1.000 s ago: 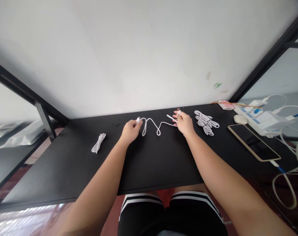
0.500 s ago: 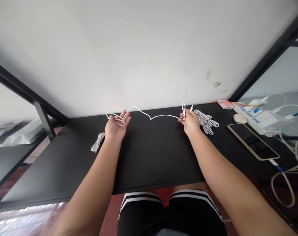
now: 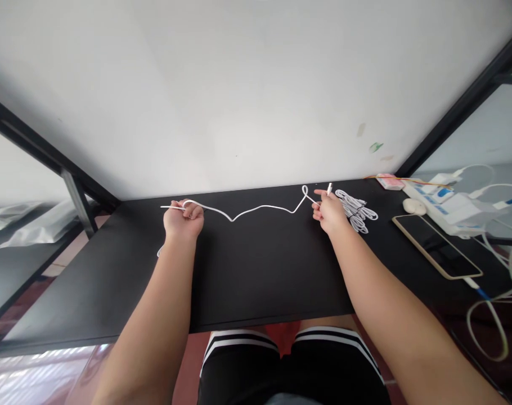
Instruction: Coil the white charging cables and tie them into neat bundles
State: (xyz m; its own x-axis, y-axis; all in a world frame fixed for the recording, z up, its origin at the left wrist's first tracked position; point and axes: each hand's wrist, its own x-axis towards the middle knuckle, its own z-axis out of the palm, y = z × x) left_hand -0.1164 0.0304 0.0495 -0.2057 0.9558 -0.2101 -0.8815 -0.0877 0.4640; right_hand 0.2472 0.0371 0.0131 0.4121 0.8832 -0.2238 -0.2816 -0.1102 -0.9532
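A thin white cable (image 3: 256,210) stretches between my two hands above the black table (image 3: 256,275). My left hand (image 3: 182,220) is closed around one end of it, with a short piece sticking out to the left. My right hand (image 3: 328,211) pinches the other end, where the cable makes a small loop and a plug tip points up. A pile of bundled white cables (image 3: 357,209) lies just to the right of my right hand. Another coiled white cable on the table is mostly hidden behind my left wrist.
A phone (image 3: 436,245) lies face up at the right, plugged into a cord. Behind it sit a white power strip (image 3: 450,205) with chargers, a small white round thing (image 3: 413,206) and a pink box (image 3: 389,181). Loose cords hang off the right edge. A white wall rises behind the table.
My hands have moved apart and the cable has been pulled out from wavy loops into a long line. My left hand went left and closed into a fist over the coiled cable's spot.
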